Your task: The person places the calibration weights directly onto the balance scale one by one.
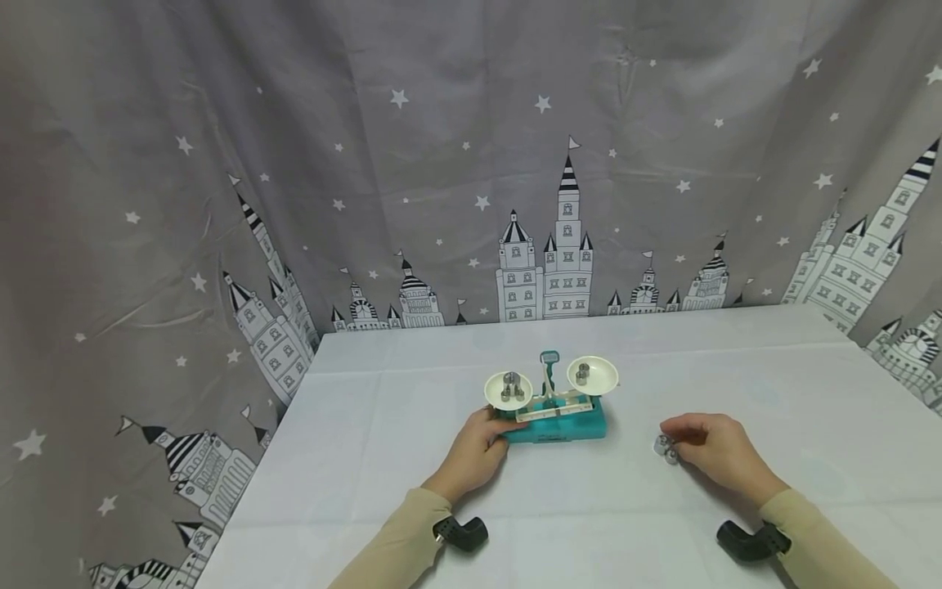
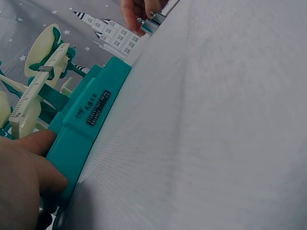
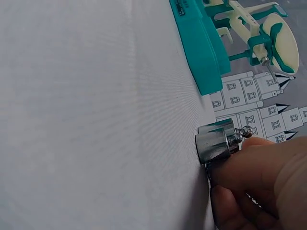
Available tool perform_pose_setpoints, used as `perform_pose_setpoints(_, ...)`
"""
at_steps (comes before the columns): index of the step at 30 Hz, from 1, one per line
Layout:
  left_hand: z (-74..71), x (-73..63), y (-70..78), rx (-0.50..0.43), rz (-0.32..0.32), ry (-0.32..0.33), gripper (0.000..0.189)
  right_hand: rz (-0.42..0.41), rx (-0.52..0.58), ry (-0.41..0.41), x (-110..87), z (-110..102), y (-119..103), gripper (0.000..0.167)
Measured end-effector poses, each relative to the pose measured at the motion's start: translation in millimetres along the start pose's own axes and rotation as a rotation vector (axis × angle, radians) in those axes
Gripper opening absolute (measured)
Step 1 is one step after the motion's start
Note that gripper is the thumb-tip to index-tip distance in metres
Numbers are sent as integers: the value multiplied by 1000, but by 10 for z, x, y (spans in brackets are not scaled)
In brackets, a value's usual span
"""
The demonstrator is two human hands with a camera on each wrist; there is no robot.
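A teal tray balance (image 1: 570, 427) stands on the white table, its cream beam sloping down toward the left pan. My left hand (image 1: 474, 450) grips the left end of its base, with thumb and finger (image 2: 50, 177) against the front. Several metal weights (image 1: 511, 381) stand in the left pan (image 1: 491, 393). Two smaller-looking weights sit in the right pan (image 1: 607, 376). To the right of the balance, my right hand (image 1: 717, 450) has its curled fingers around a small cluster of shiny metal weights (image 3: 213, 143) at the tabletop. Part of the cluster is hidden behind the fingers.
The white tablecloth (image 1: 353, 458) spreads around the balance, with faint creases. A grey curtain (image 1: 441, 98) printed with castles and stars hangs behind and to the left of the table. A black wrist camera (image 1: 464, 533) is strapped to each forearm.
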State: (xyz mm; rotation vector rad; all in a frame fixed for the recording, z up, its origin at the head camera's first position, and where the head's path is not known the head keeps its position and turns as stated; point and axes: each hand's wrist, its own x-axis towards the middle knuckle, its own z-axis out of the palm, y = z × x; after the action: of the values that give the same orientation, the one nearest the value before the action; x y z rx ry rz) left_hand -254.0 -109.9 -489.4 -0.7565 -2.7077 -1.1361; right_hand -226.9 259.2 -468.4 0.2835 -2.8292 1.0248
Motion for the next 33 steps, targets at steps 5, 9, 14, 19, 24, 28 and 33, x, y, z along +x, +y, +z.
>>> perform_pose_setpoints(5,-12,-5,18,-11,-7,-7,42,19,-22,-7,-3,2,-16,27)
perform_pose_setpoints(9,-13,0,16,-14,-18,-12,40,22,-36,0,1,2,-21,26)
perform_pose_setpoints(14,-10,0,12,-13,-24,-16,39,25,-47,22,-2,14,-15,23)
perform_pose_setpoints(19,-5,-4,9,-8,-21,-12,39,33,-39,64,-21,12,10,19)
perform_pose_setpoints(24,-3,-6,11,-17,-25,-10,40,50,0,100,-39,4,28,14)
perform_pose_setpoints(28,-4,-7,12,-20,-20,-6,41,57,25,117,-33,2,39,10)
perform_pose_setpoints(33,-3,-7,10,-17,-16,-3,41,59,51,139,-21,3,55,10)
